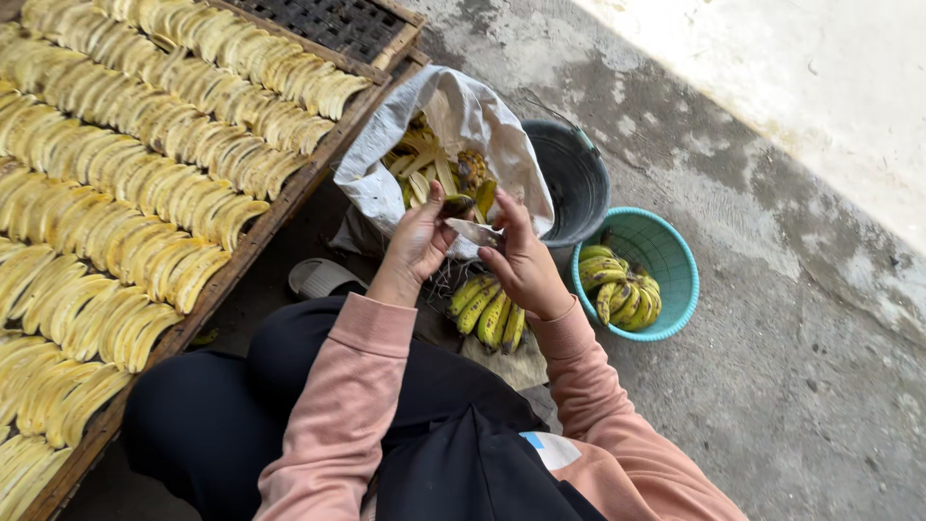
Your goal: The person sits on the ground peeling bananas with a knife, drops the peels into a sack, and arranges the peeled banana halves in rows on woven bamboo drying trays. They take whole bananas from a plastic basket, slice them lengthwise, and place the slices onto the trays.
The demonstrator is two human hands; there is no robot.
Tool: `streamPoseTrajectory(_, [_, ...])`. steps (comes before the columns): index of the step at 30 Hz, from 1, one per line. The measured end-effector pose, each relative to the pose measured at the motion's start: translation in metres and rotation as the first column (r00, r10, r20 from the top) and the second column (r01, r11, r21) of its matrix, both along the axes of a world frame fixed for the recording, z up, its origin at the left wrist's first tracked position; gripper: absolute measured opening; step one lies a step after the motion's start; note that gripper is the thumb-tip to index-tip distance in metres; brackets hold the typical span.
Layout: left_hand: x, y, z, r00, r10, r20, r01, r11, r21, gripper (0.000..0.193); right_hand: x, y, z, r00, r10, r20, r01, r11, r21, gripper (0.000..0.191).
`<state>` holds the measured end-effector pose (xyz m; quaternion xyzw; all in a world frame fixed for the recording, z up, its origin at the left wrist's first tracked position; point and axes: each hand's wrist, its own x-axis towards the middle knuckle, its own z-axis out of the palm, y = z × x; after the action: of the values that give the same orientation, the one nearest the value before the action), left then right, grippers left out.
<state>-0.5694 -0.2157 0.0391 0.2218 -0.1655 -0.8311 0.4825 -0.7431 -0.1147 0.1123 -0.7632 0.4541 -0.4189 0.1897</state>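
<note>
— What were the hands doing when you looked over?

— The left hand (pixel 417 241) had its fingers curled round a small banana (pixel 459 205), thumb pressed on the dark peel. The right hand (pixel 521 259) pinched a knife (pixel 475 232), the blade lying across just under the fruit. Both hands were held above a white sack (pixel 453 116) with peels in it.

— And where was the rest of the fruit?

— A bunch of yellow-green bananas (pixel 487 314) lay on the ground under the wrists, and more sat in a teal basket (pixel 675 265) to the right. A dark bucket (pixel 574 178) stood between the sack and that basket.

— Anything on the other side?

— A wooden tray (pixel 260 232) ran along the left, covered in rows of peeled banana slices (pixel 145 193). A pale sandal (pixel 323 278) lay beside the person's knee.
</note>
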Motion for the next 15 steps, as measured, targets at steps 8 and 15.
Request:
streamPoseTrajectory(8, [0.004,-0.005,0.017,0.996,0.043,-0.074,-0.038,0.997,0.062,0.048,0.037,-0.029,0.046,0.940,-0.089,-0.330,0.092,0.996,-0.006,0.066])
streamPoseTrajectory(15, [0.011,-0.006,0.018,0.993,0.113,-0.043,-0.112,0.993,0.037,0.039,0.043,-0.044,0.027,0.927,-0.141,-0.347,0.101,0.986,-0.131,0.058])
